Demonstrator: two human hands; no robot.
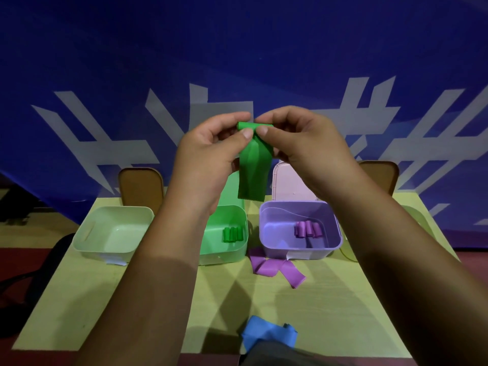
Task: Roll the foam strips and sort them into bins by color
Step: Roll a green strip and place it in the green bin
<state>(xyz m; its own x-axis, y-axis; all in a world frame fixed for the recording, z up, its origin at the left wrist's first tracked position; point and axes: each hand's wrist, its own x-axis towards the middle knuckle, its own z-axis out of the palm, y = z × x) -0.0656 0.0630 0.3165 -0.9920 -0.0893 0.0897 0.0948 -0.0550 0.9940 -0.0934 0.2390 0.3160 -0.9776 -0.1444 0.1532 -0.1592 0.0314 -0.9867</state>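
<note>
Both hands are raised above the bins, pinching a green foam strip (254, 170) at its top, where it is curled into a small roll; the rest hangs down loose. My left hand (211, 151) grips the left end of the roll and my right hand (298, 146) the right end. Below stand a pale white bin (87, 233), a green bin (239, 249) holding three green rolls (233, 234), and a purple bin (269, 233) holding purple rolls (308, 229). Flat purple strips (274, 269) lie in front of the purple bin. Blue strips (266, 335) lie at the table's near edge.
The yellow-green table (330, 313) carries the bins in a row. A pink lid (287, 183) leans behind the purple bin and a green lid behind the green one. Two brown chair backs (140, 186) stand beyond the table. A blue banner fills the background.
</note>
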